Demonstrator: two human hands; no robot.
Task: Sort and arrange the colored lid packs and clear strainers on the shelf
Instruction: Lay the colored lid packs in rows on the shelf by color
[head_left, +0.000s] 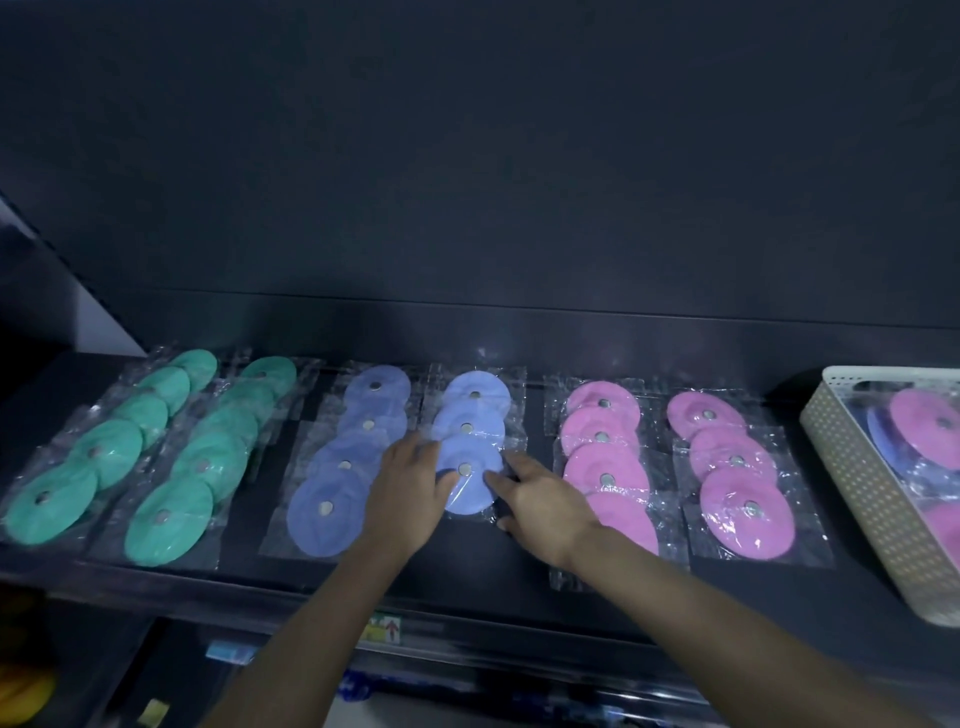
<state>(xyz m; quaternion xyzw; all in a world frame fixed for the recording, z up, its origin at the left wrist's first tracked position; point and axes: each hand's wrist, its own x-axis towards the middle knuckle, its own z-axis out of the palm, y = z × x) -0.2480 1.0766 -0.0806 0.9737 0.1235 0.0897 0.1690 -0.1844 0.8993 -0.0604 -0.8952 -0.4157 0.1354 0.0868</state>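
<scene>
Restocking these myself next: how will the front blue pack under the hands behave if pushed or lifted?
The blue pack probably slides easily: its glossy wrap lies on a smooth shelf. The thin disc lies flat, so it shouldn't roll; the crinkled wrap edges would likely flop. Being thin, it's probably light.

A dark matte back panel (467, 156) fills the view from ten to two o'clock. Below it a black shelf (483, 571) runs from nine to three. At nine a pale wall (98, 322) shows beside a slanted side panel. At six a label (382, 629) sits on the shelf's front edge. Blurred yellow goods (26, 691) lie lower at seven. The light is dim and bluish.
</scene>
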